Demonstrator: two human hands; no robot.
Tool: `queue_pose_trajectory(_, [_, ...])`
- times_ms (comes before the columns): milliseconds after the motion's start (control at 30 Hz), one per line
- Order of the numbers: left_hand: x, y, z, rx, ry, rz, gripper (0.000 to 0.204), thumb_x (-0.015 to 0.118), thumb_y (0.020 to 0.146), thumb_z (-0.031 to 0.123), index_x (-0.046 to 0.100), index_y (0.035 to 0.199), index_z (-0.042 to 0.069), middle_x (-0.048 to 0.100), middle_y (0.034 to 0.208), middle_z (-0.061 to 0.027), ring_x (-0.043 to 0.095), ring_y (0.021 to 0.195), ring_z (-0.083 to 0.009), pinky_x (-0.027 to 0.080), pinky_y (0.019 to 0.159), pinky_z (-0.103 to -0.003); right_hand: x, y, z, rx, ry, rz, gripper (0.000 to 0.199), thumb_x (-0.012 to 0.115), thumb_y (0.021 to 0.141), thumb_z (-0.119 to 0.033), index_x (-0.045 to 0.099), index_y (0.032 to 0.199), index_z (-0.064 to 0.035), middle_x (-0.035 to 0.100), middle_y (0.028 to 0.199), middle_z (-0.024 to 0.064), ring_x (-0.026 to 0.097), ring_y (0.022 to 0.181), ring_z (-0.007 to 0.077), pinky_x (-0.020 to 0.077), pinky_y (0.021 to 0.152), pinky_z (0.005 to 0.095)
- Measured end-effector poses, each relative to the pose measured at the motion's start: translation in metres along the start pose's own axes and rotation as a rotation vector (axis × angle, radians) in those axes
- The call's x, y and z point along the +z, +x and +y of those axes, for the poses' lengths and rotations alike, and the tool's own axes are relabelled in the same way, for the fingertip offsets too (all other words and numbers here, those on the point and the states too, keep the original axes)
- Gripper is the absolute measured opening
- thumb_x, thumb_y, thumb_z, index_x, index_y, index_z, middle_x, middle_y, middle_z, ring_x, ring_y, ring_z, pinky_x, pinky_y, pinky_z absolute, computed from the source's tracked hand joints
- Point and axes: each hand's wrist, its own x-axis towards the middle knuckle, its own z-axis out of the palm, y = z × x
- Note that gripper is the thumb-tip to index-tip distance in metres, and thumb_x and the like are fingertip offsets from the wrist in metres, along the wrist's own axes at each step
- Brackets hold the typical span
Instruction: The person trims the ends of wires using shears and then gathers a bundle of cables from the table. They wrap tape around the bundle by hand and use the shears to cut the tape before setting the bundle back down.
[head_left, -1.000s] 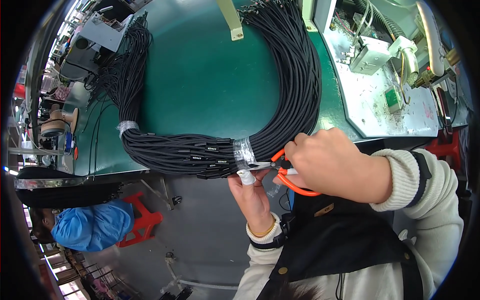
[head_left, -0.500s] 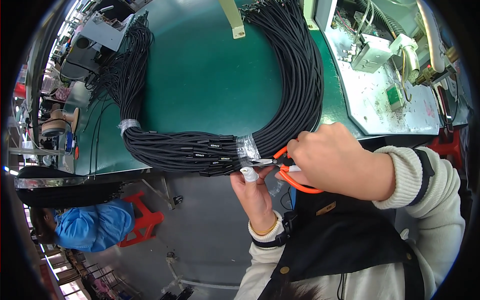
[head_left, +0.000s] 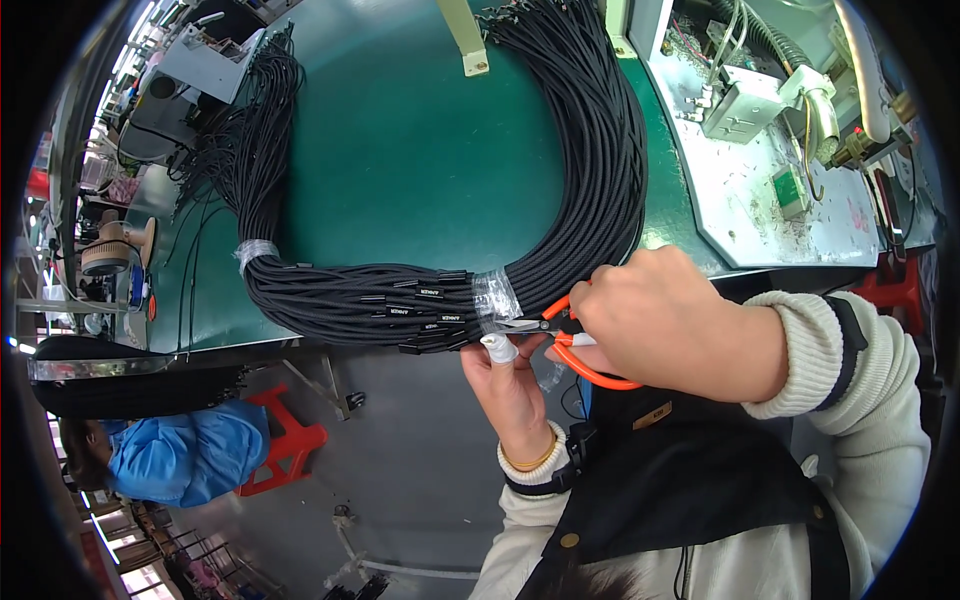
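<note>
A thick bundle of black cables (head_left: 380, 300) curves in a U over the green table, with small black sleeves along its front part. Clear plastic wrap (head_left: 495, 295) circles it near the front right, and another wrap (head_left: 257, 250) holds the left bend. My right hand (head_left: 655, 315) grips orange-handled scissors (head_left: 598, 377), whose blades point left and lie against the lower edge of the front right wrap. My left hand (head_left: 503, 385) holds the bundle's near edge just below the blades; white wrapping covers its thumb, and its other fingers are partly hidden beneath the cables.
A green table (head_left: 420, 150) carries a cream metal post (head_left: 463, 40) at the back. On the right stands a machine (head_left: 745, 105) on a white, littered plate. At lower left, a person in blue (head_left: 190, 450) is beside a red stool (head_left: 290, 440). More black cables (head_left: 130, 375) hang nearby.
My right hand and the scissors have shifted slightly left, the blades reaching a little farther along the wrap's lower edge. My left hand and the bundle look unmoved.
</note>
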Motion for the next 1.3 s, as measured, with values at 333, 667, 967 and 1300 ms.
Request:
queue_pose_trajectory(333, [0.004,0.000,0.002,0.002,-0.007,0.026,0.039,0.060,0.081,0.028,0.040,0.103,0.002,0.051,0.095,-0.0062,0.054,0.083,-0.0148,0.052,0.067,-0.031,-0.001,0.003,0.001,0.026,0.034,-0.032,0.035,0.065,0.067,-0.034,0.055,0.055,-0.0027,0.053,0.049,0.0096,0.057,0.045,0.0236,0.0438,0.041,0.0313])
queue_pose_trajectory(667, [-0.001,-0.003,-0.003,0.002,-0.048,0.000,0.038,0.061,0.080,0.024,0.041,0.105,0.002,0.051,0.096,-0.0055,0.053,0.083,-0.0126,0.046,0.069,-0.026,0.007,0.006,-0.007,-0.010,0.016,0.015,0.033,0.064,0.067,-0.033,0.055,0.056,-0.0035,0.053,0.049,0.0092,0.057,0.045,0.0238,0.0432,0.040,0.0303])
queue_pose_trajectory(967, [-0.012,0.008,0.013,-0.062,0.121,-0.050,0.029,0.064,0.071,-0.002,0.050,0.096,-0.003,0.059,0.089,-0.0085,0.057,0.079,-0.0119,0.046,0.066,-0.024,0.011,0.000,-0.008,0.075,0.087,0.122,0.037,0.065,0.067,-0.039,0.054,0.064,-0.0040,0.051,0.054,0.0071,0.053,0.043,0.0217,0.0405,0.037,0.0300])
queue_pose_trajectory(1300, [-0.091,-0.002,0.026,-0.169,0.743,-0.145,0.021,0.065,0.067,-0.004,0.062,0.089,-0.002,0.061,0.085,-0.0077,0.058,0.074,-0.0135,0.046,0.066,-0.024,0.042,-0.057,0.015,-0.044,0.338,0.318,0.042,0.067,0.065,-0.045,0.052,0.061,-0.0062,0.048,0.053,0.0035,0.051,0.040,0.0200,0.0379,0.035,0.0285])
